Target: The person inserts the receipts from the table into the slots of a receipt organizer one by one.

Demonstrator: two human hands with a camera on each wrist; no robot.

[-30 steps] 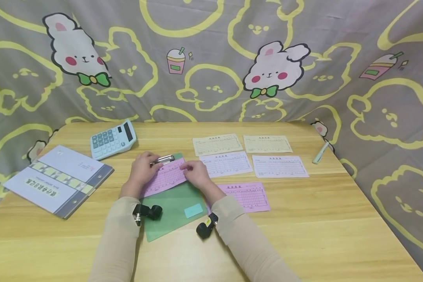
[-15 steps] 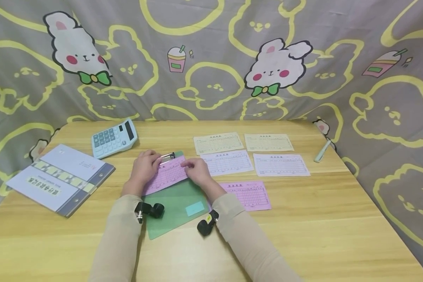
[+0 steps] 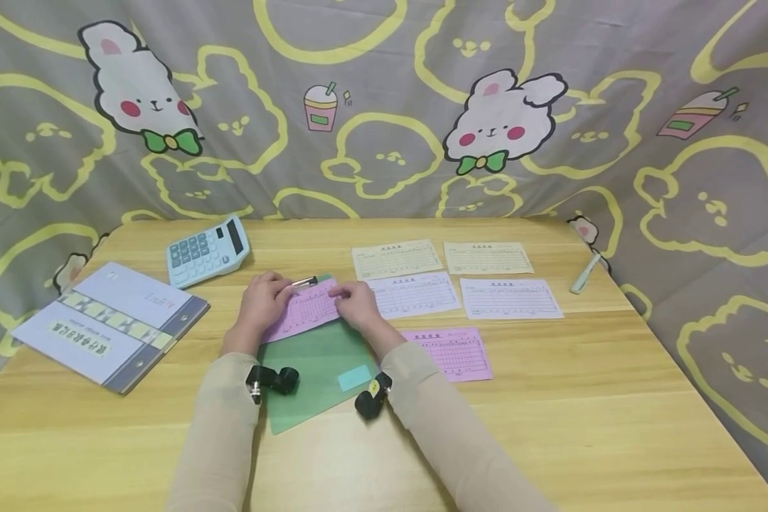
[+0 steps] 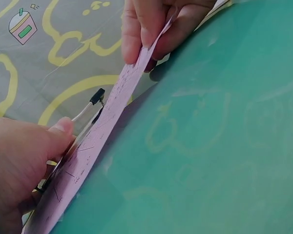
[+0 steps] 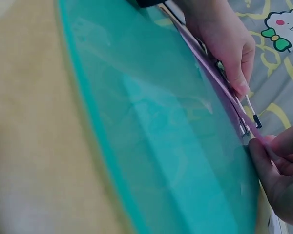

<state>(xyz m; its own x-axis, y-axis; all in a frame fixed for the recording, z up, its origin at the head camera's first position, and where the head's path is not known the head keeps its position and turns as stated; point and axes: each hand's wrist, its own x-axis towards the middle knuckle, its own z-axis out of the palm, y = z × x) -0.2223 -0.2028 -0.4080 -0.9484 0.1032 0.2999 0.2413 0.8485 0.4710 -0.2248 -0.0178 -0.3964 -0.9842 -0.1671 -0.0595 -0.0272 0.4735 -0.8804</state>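
A green clipboard lies slantwise on the table, its metal clip at the far end. My left hand grips this clip; in the left wrist view its thumb presses the wire lever. A pink printed slip lies across the upper part of the board, against the clip. At the slip's right end, my right hand pinches the edge between thumb and fingers, as the right wrist view shows. Whether the slip's top edge sits under the clip, I cannot tell.
Right of the board lie another pink slip, two white slips and two cream slips. A pen is near the right edge. To the left are a blue calculator and a ledger book.
The pink slip has shifted slightly up towards the clip with my right hand, covering more of the metal. My left hand stays at the clip.
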